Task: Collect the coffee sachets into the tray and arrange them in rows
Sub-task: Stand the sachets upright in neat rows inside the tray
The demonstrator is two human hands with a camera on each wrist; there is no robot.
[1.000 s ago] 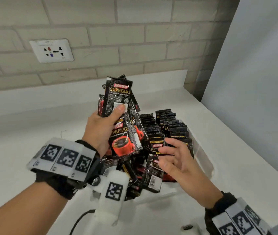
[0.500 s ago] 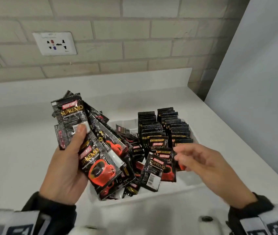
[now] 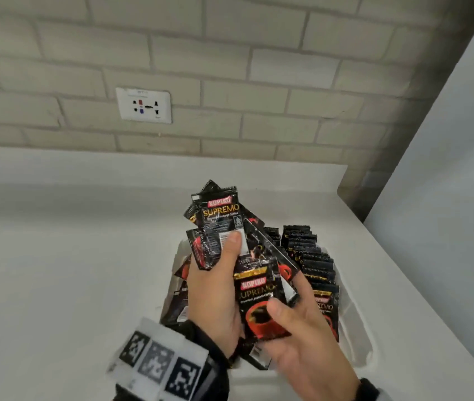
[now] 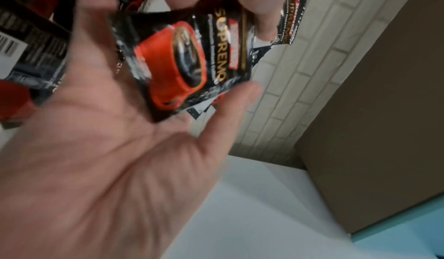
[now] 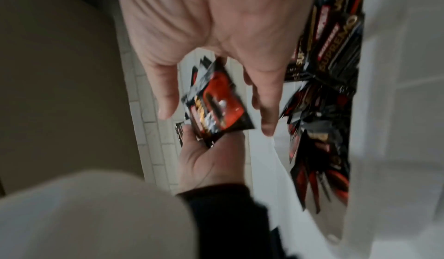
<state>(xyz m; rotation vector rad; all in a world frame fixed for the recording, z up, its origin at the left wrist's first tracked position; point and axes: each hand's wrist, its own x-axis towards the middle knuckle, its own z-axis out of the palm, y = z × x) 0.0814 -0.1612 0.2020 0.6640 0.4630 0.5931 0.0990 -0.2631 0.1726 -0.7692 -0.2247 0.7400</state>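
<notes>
The right grip (image 3: 302, 337) pinches the front sachet (image 3: 260, 308) of the fan clutched in the left grip (image 3: 215, 296); the rows (image 3: 314, 261) in the tray (image 3: 357, 340) lie just right.

1. We're seeing glossy black foil-like sachets (image 3: 262, 302) catching glare.
2. We're reading the tray (image 3: 357, 340) as smooth white plastic.
3. We're noting the countertop (image 3: 71, 285) looking smooth and matt white.
4. We're logging the brick wall (image 3: 259, 82) as rough and matt.

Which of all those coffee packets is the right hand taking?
The front sachet of the left hand's fan, red cup facing up; the right hand pinches its lower edge.
</notes>
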